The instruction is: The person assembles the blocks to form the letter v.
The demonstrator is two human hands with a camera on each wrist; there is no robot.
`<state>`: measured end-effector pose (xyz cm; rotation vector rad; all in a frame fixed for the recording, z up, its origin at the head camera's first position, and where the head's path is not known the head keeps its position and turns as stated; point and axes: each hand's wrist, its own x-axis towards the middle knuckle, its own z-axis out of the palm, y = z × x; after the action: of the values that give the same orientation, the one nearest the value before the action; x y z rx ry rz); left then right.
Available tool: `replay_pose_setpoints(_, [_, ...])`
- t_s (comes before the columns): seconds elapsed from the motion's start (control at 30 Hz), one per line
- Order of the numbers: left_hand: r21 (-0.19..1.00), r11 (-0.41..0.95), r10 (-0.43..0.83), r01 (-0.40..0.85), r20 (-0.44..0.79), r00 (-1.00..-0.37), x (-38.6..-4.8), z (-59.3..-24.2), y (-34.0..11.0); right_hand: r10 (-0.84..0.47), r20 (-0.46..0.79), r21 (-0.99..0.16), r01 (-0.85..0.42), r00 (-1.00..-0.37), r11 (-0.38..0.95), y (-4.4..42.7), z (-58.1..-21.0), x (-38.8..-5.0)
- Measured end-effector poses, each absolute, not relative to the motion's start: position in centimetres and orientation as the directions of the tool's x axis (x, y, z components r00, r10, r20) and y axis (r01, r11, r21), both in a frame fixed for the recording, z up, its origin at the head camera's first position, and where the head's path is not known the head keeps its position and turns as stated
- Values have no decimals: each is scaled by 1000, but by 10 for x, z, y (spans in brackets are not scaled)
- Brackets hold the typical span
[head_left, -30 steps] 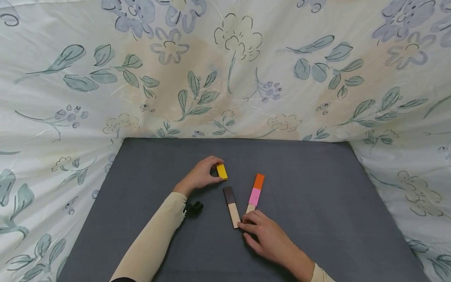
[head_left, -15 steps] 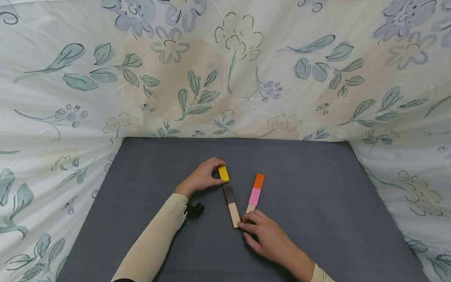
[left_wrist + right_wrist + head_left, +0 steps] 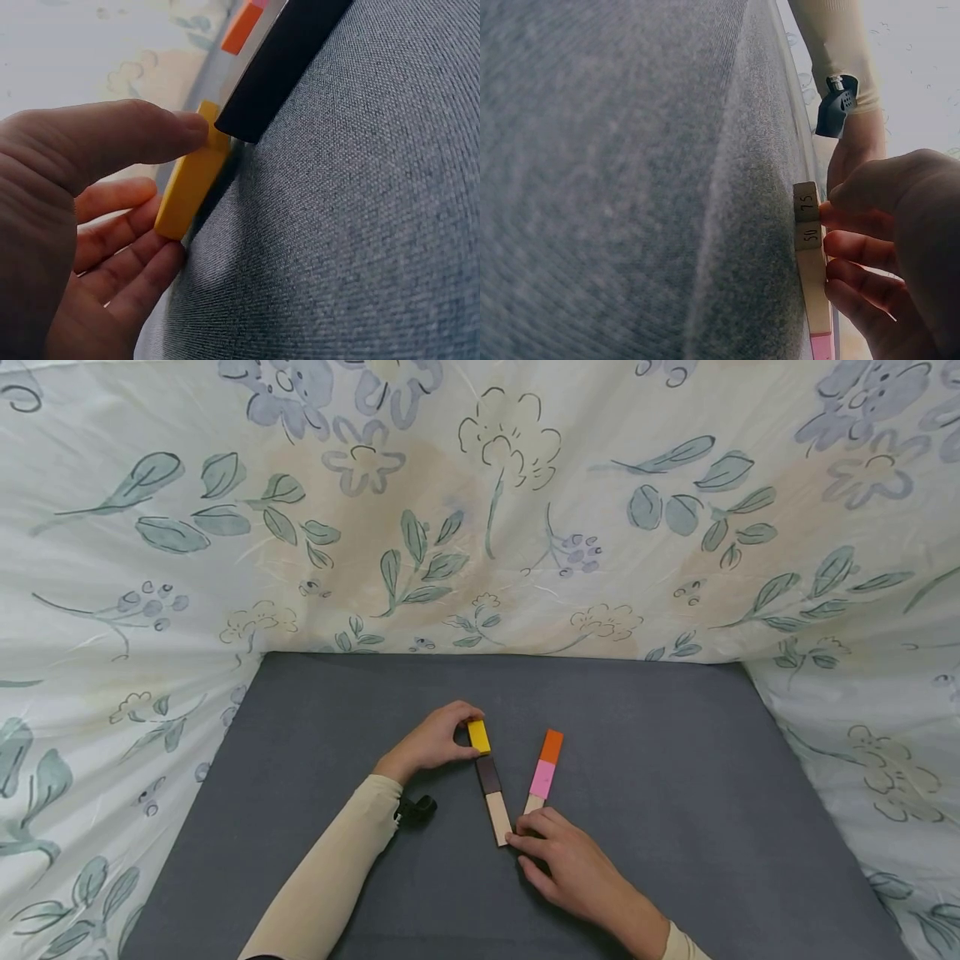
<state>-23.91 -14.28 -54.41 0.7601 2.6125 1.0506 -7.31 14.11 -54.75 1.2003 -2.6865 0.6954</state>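
My left hand (image 3: 431, 739) pinches a yellow block (image 3: 478, 737) between thumb and fingers. Its near end lies at the far end of a dark brown block (image 3: 488, 774); whether they touch I cannot tell. A beige block (image 3: 497, 818) continues that row toward me. To the right, a second row holds an orange block (image 3: 551, 747), a pink block (image 3: 542, 779) and another beige block (image 3: 534, 803), partly covered by my right hand (image 3: 573, 860). That hand's bent fingers rest against the near blocks. In the right wrist view, two block ends read 75 (image 3: 805, 201) and 50 (image 3: 808, 235).
Dark grey cloth (image 3: 675, 777) covers the table. A floral curtain (image 3: 480, 527) hangs behind it and along both sides. A small black wrist camera (image 3: 417, 810) sticks out from the left sleeve (image 3: 330, 868).
My left hand has brought the yellow block toward me and slightly right, up to the dark brown block's far end, turning it nearly in line. My right hand has stayed put.
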Motion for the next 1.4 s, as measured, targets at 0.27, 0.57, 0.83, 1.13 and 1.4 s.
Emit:
replay_pose_setpoints(0.27, [696,616,542,369,-35,-840,-239,-543,-141,-673,292,-363,-730,-679,579,141,-547,-73])
replay_pose_setpoints(0.57, [688,623,548,371,-45,-836,-239,-543,-140,-669,294,-376,-726,-683,576,141,-547,-73])
replay_pose_setpoints(0.83, [681,629,554,375,-55,-831,-239,-543,-139,-668,296,-376,-726,-683,576,141,-547,-73])
replay_pose_setpoints(1.13, [674,635,554,378,-56,-831,-239,-543,-139,-672,275,-367,-721,-687,587,140,-546,-73])
replay_pose_setpoints(1.4, [669,641,555,376,-65,-830,-240,-542,-138,-678,262,-362,-721,-687,591,140,-544,-74])
